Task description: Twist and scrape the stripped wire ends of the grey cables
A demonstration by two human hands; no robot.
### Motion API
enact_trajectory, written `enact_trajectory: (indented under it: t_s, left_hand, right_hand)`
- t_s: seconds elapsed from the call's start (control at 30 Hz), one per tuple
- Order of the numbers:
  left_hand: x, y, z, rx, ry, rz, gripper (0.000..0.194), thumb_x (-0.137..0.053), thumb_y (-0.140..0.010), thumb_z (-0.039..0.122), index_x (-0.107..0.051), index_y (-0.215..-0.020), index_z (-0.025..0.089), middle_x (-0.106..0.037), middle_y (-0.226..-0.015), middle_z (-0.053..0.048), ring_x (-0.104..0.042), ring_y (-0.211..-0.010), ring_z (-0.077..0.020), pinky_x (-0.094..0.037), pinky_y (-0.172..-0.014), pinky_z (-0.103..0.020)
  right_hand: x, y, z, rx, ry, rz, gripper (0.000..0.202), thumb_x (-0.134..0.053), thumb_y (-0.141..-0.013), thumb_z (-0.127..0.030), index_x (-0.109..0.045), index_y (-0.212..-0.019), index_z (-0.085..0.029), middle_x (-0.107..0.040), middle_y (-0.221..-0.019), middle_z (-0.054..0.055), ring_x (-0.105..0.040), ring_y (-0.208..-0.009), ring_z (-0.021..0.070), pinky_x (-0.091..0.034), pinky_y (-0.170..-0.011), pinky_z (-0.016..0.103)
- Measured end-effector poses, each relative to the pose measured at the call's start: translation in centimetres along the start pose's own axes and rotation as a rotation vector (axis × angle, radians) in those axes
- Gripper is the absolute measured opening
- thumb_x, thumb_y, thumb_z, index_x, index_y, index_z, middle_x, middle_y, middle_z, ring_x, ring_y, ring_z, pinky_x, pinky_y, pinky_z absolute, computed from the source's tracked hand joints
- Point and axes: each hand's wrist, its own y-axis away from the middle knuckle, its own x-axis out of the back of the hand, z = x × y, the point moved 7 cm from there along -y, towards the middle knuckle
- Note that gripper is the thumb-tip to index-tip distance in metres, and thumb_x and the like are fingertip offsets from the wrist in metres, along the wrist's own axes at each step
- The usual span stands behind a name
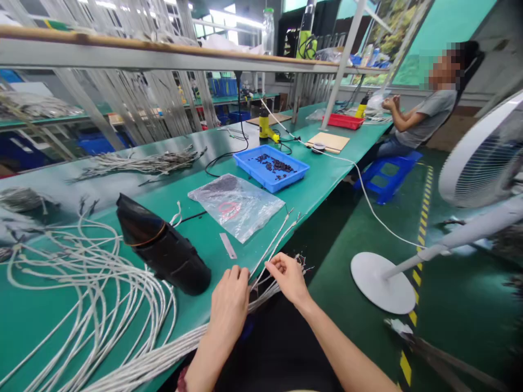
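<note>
White braided cables [163,356] run in a bundle from the lower left, pass under my left wrist and reach the bench's front edge. My left hand [231,296] has its fingers closed on a white cable near that edge. To its right, my right hand [287,276] pinches a white cable between thumb and fingers. Two cable ends [281,226] with dark tips point away from me beyond the hands. Left of my left hand stands a black cylindrical holder [175,261], tilted in view. A small metal strip [227,246] lies just beyond my left hand.
Looped white cables [102,277] cover the bench's left side. A clear plastic bag [241,209], a blue tray [261,177] of small dark parts and a yellow tool [265,130] lie farther back. A seated person [429,111] and a white fan [486,158] are at right.
</note>
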Motion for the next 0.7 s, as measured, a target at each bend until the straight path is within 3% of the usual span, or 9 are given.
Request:
enact_trajectory:
  t_s: [0.2, 0.37, 0.43, 0.57, 0.7]
  left_hand:
    - [-0.4, -0.1, -0.3, 0.042, -0.019, 0.014, 0.022, -0.036, -0.091, 0.005, -0.054, -0.085, 0.018, -0.061, -0.08, -0.008, -0.063, -0.077, -0.0251, -0.044, -0.066, -0.033]
    - [0.8, 1.0, -0.8, 0.137, 0.505, 0.007, 0.014, -0.034, -0.1, 0.024, -0.048, -0.102, 0.021, -0.061, -0.077, -0.001, -0.062, -0.068, -0.0193, -0.044, -0.064, -0.028]
    - [1.5, 1.5, 0.0, 0.091, 0.665, -0.017, 0.017, -0.037, -0.1, 0.031, -0.052, -0.104, 0.024, -0.062, -0.078, -0.001, -0.061, -0.069, -0.0189, -0.044, -0.067, -0.027]
    - [2.0, 2.8, 0.5, 0.073, 0.799, -0.06, 0.021, -0.045, -0.097, 0.034, -0.061, -0.088, 0.025, -0.066, -0.081, -0.002, -0.062, -0.074, -0.0198, -0.045, -0.07, -0.027]
    - [1.3, 4.1, 0.5, 0.079, 0.864, -0.188, 0.016, -0.051, -0.094, 0.037, -0.064, -0.095, 0.028, -0.068, -0.1, -0.003, -0.063, -0.095, -0.0232, -0.047, -0.088, -0.032]
  right_hand:
    - [-0.4, 0.6, -0.4, 0.031, -0.058, -0.028, 0.024, -0.065, -0.084, -0.041, -0.066, -0.087, -0.017, -0.056, -0.059, -0.003, -0.046, -0.051, 0.0111, -0.036, -0.051, 0.024]
    - [-1.2, 1.4, -1.2, -0.023, -0.222, -0.076, 0.039, -0.062, -0.087, -0.049, -0.066, -0.106, -0.015, -0.058, -0.063, -0.001, -0.049, -0.055, 0.0118, -0.04, -0.053, 0.024]
    - [-0.9, 1.1, -2.3, -0.053, -0.384, -0.094, 0.04, -0.066, -0.085, -0.05, -0.069, -0.099, -0.014, -0.058, -0.064, 0.0, -0.045, -0.053, 0.0097, -0.036, -0.048, 0.022]
    - [3.4, -1.1, -5.4, -0.008, -0.543, 0.066, 0.035, -0.073, -0.078, -0.049, -0.065, -0.089, -0.016, -0.061, -0.072, 0.0, -0.038, -0.049, 0.0053, -0.027, -0.041, 0.017]
    - [8.3, -2.2, -8.8, 0.144, -0.574, 0.231, 0.029, -0.075, -0.078, -0.043, -0.061, -0.087, -0.019, -0.059, -0.072, -0.003, -0.04, -0.047, 0.0045, -0.031, -0.039, 0.015]
